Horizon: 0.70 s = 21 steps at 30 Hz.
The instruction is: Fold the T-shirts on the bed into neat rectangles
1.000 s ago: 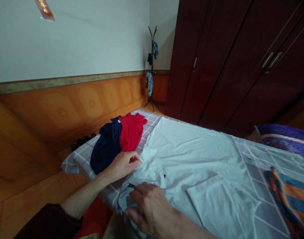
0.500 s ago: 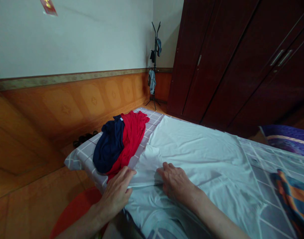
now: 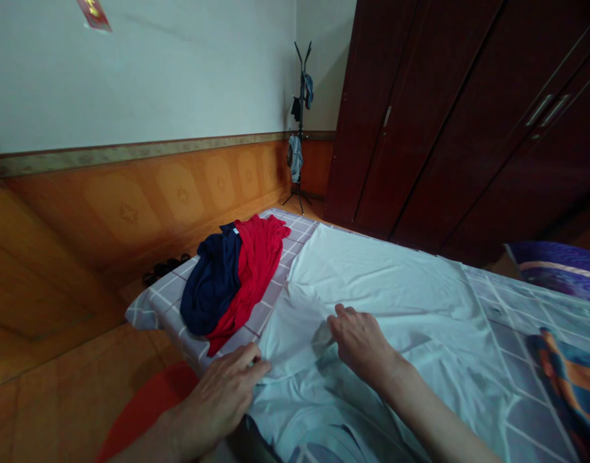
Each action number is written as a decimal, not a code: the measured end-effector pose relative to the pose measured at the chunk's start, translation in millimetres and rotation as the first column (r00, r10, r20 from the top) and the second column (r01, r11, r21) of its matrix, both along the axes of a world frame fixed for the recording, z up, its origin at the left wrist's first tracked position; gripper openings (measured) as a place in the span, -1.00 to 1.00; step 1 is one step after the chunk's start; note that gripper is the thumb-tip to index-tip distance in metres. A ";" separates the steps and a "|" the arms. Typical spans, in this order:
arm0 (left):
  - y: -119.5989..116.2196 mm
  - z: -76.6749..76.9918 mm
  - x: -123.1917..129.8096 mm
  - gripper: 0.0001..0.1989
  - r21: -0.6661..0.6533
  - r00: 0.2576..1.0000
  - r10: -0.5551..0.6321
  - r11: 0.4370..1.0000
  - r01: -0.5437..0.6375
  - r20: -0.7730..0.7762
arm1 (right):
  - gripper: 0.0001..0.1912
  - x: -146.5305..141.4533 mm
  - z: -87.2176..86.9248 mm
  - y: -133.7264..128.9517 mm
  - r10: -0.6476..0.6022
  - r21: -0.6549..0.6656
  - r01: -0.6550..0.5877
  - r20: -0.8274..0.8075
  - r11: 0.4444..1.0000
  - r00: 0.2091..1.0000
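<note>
shirt point(image 3: 396, 276): left grip point(image 3: 227, 379) and right grip point(image 3: 359, 337) pinch it.
sleeve point(image 3: 295, 321): uneven pull, i judge, could crease it.

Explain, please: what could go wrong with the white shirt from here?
Creases run across the shirt; they could get pressed in if not smoothed out.

The shirt's near part lies close to the edge of the sheet, beside the left hand, so a tug that way might make it slip over.

The red cloth lies near that hand and could be dragged along by accident.
</note>
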<state>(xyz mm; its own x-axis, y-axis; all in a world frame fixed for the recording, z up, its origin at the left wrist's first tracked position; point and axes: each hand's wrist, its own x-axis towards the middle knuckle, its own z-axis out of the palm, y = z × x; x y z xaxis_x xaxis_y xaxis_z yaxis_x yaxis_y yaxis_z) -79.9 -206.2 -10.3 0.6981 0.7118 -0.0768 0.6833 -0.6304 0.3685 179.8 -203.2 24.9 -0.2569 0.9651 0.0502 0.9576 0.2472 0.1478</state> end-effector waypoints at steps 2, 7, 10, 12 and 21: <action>10.0 14.0 -0.3 -0.75 -0.065 0.999 -0.042 0.997 0.043 0.015 | -0.73 -6.8 -0.1 -3.0 0.016 0.003 -0.016 -0.021 1.000 1.000; 67.5 42.3 17.5 -0.83 0.016 0.989 -0.013 1.000 0.011 0.148 | -0.83 -38.7 7.7 -11.8 0.177 -0.083 -0.199 -0.217 0.977 0.960; 113.7 42.9 45.4 -0.78 0.043 0.970 -0.064 0.998 0.056 0.233 | -0.75 -53.3 1.6 -17.0 0.309 -0.111 -0.355 -0.303 0.928 0.902; 143.0 37.2 66.4 -0.75 0.004 0.971 -0.094 0.995 0.096 0.219 | -0.71 -58.6 -8.1 -19.3 0.344 -0.106 -0.400 -0.343 0.910 0.874; 214.5 1.3 88.0 -0.77 -0.254 0.975 -0.177 0.945 0.207 0.137 | -0.49 -61.5 -36.1 -21.4 0.383 -0.076 -0.451 -0.414 0.889 0.826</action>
<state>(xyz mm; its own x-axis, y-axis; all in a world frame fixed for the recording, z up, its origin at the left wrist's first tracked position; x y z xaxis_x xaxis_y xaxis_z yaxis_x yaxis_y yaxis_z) 8.1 8.4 -9.0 0.8346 0.5276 -0.1586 0.5039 -0.6147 0.6069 118.4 -224.5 -11.2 -0.6305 0.7723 0.0782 0.7293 0.6238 -0.2811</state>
